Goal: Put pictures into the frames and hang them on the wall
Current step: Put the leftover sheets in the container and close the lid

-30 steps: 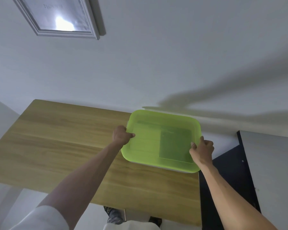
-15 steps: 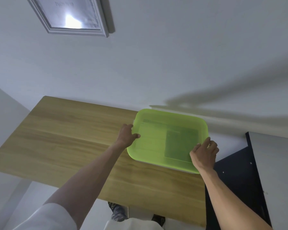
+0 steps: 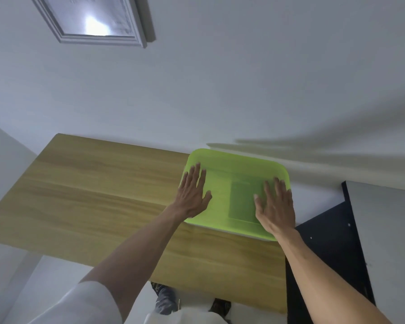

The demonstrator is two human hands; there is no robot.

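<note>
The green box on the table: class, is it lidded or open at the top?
Lidded. A translucent green lid covers the whole top, and the left hand and right hand lie flat on it.

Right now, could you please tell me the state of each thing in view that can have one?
Translucent green plastic bin: lid on, resting on the wooden table, flat items dimly visible inside.
Left hand: flat on the lid, fingers straight.
Right hand: flat on the lid, fingers straight.
Grey framed picture: on the wall.
</note>
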